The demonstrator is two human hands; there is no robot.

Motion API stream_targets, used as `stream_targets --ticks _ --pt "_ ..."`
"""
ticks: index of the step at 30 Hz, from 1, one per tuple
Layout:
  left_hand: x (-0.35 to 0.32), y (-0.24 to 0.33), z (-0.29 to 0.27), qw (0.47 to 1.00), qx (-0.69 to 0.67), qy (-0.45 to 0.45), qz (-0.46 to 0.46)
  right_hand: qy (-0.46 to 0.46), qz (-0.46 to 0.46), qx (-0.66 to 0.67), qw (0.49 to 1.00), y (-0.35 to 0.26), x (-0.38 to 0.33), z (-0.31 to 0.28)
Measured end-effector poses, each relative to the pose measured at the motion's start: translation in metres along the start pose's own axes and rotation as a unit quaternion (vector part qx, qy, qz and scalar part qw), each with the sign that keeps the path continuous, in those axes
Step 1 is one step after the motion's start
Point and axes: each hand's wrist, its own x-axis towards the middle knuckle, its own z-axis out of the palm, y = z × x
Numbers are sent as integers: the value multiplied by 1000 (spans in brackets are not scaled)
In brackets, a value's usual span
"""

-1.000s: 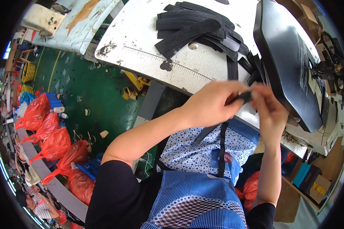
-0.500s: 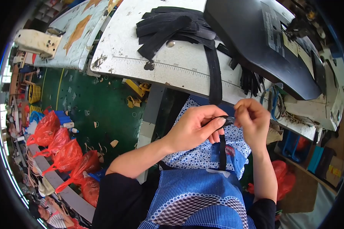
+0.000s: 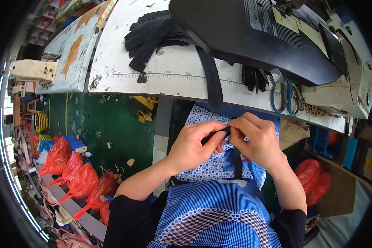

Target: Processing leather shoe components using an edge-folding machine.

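Note:
Above my lap, a narrow black strip (image 3: 238,163) is pinched between my two hands, its tail hanging down over the blue patterned apron (image 3: 206,211). My left hand (image 3: 196,142) is closed on the strip with thumb and fingers. Close beside it, the fingertips of my right hand (image 3: 256,136) are closed on the strip's end, which they mostly hide. A wider black strip (image 3: 211,78) hangs over the table edge just beyond my hands. It comes from a fanned pile of black strips (image 3: 151,39) on the white worktable (image 3: 115,53).
A black sewing machine bed (image 3: 235,37) covers the right of the table. Thin black strips (image 3: 254,78) and blue-handled scissors (image 3: 288,97) lie at its near edge. Red plastic bags (image 3: 80,180) line the left; another red bag (image 3: 312,180) is low on the right.
My right hand has turned and come in against the left, back of the hand now showing. Both hands sit slightly further left in view, and the view itself has shifted.

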Motion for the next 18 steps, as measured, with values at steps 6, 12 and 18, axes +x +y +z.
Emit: stream_targets --ticks 6,12,18 --pt "-9 5 -2 991 -132 21 -22 86 233 184 951 29 -18 -12" --pt "14 2 -5 972 -228 30 -43 47 285 321 902 11 -24 -7" --pt "9 -1 -3 982 -187 9 -25 33 212 244 946 1 4 -4"
